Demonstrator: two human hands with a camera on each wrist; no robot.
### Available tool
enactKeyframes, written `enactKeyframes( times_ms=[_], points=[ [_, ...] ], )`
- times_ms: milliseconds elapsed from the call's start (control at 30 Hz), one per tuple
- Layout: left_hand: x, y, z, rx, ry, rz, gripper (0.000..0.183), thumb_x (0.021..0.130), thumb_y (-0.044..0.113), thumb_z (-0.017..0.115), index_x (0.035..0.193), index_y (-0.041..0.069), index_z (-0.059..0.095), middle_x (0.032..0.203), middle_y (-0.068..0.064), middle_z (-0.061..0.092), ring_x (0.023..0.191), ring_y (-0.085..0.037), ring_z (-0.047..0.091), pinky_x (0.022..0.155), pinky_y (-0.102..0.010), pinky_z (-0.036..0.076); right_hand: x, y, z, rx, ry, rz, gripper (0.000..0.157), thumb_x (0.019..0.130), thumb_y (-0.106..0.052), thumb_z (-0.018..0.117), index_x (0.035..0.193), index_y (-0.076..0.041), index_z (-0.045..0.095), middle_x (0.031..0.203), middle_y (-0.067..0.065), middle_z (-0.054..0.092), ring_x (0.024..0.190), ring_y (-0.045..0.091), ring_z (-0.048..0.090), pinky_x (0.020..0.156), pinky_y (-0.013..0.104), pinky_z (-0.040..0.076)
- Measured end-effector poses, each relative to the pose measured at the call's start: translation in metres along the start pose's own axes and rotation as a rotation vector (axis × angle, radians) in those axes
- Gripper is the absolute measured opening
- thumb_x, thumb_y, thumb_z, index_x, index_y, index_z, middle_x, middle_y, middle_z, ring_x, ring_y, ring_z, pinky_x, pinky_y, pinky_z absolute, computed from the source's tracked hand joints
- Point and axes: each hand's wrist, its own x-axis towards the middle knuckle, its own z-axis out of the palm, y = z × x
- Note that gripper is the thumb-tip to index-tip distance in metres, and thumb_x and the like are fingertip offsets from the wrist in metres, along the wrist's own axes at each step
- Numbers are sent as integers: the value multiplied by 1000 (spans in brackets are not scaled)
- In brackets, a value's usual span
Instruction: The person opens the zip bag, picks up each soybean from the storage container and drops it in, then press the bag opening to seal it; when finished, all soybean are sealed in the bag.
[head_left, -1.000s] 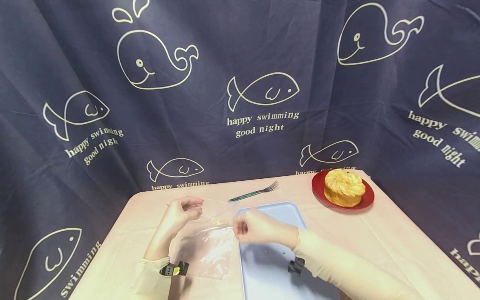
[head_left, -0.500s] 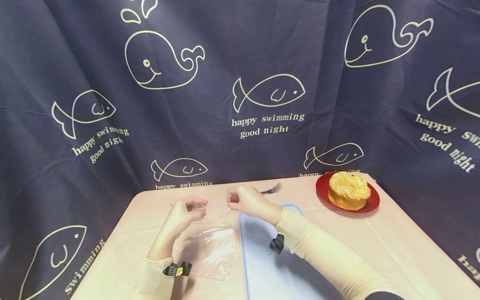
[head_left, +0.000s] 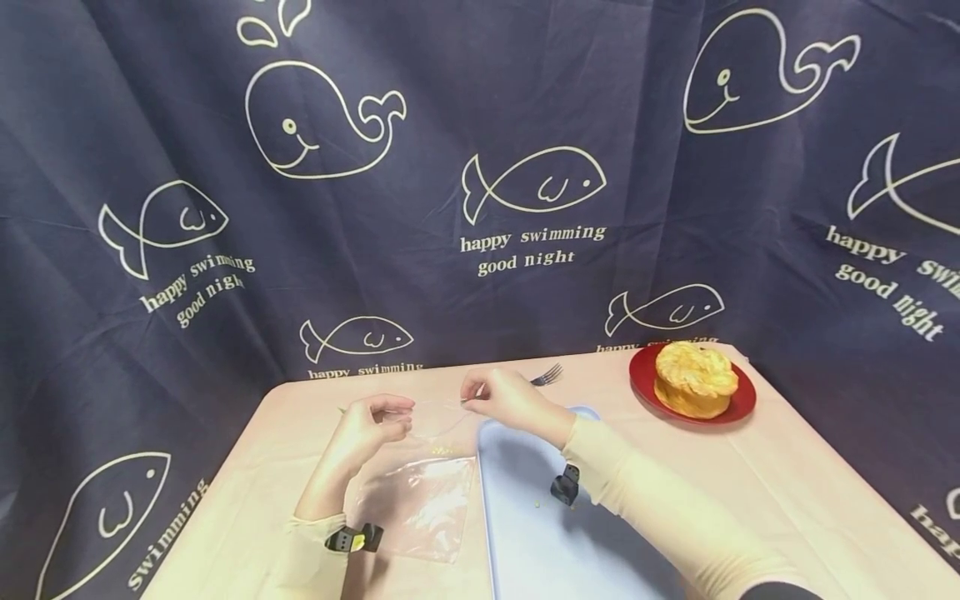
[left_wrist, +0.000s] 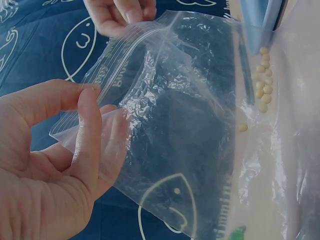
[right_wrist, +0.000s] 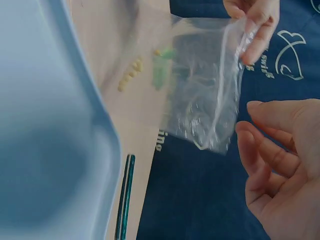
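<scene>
A clear zip bag point(left_wrist: 175, 125) lies with its lower part on the table, its top edge lifted. My left hand point(head_left: 363, 429) pinches a corner of that edge between thumb and fingers. In the right wrist view, my right hand point(right_wrist: 287, 155) hovers beside the opposite top corner, thumb and index fingertips apart and nothing visible between them. Several round yellow beans point(left_wrist: 263, 93) sit low in the bag. Left of the blue tray point(head_left: 517, 550) in the head view, the bag's lower sheet catches the light.
Specks like beans point(head_left: 537, 504) lie on the tray. Behind it, a dark-green-handled fork point(head_left: 549, 375) is partly hidden by my right hand. A red plate point(head_left: 645, 392) holds a round golden bread point(head_left: 693, 383) at the back right. A dark blue curtain point(head_left: 525, 317) surrounds the table.
My right hand has moved up and back from over the tray to the bag's top edge, then slightly right, its fingertips parting. The left hand keeps its hold on the bag.
</scene>
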Motion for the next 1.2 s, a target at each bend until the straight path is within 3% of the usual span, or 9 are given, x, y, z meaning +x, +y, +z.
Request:
enactKeyframes(
  times_ms=[167, 333, 500, 633, 933, 1200],
  points=[
    [1, 2, -2, 5, -5, 0, 38, 79, -9, 67, 116, -11, 68, 101, -18, 74, 92, -27, 72, 76, -25, 60, -18, 22, -20, 123, -28, -15, 10, 87, -1, 75, 96, -4, 71, 90, 2, 71, 82, 14, 69, 77, 27, 58],
    [1, 1, -3, -5, -2, -3, 36, 80, -9, 67, 116, -12, 67, 101, -19, 73, 91, -25, 72, 76, -27, 61, -47, 47, -33, 197, -159, 29, 9, 87, -3, 75, 96, -2, 74, 92, 1, 74, 85, 18, 71, 79, 28, 58],
    [0, 0, -4, 5, 4, 2, 35, 81, -8, 69, 115, -12, 68, 99, -17, 74, 89, -24, 71, 75, -28, 61, -74, 63, -30, 245, -285, 40, 12, 85, 0, 77, 97, 1, 76, 89, 1, 74, 82, 14, 70, 76, 27, 58],
    [0, 1, -5, 8, 10, 0, 36, 80, -7, 69, 116, -12, 68, 99, -17, 74, 87, -21, 71, 74, -26, 60, -88, 64, -21, 282, -355, 22, 14, 85, 0, 77, 99, 2, 76, 89, 6, 75, 78, 8, 70, 70, 24, 57],
    [1, 2, -3, 0, 11, -9, 35, 80, -10, 67, 115, -12, 69, 98, -17, 74, 87, -21, 71, 75, -26, 61, -101, 57, 2, 324, -421, 10, 15, 81, 4, 80, 94, -2, 77, 84, 2, 75, 68, 5, 67, 63, 21, 56],
    [-1, 3, -1, 5, 11, -14, 36, 79, -10, 66, 115, -11, 69, 99, -17, 74, 88, -21, 71, 75, -25, 60, -108, 44, 7, 225, -457, 24, 17, 76, 6, 83, 85, -6, 75, 73, -7, 67, 66, -2, 58, 61, 19, 55]
  ],
)
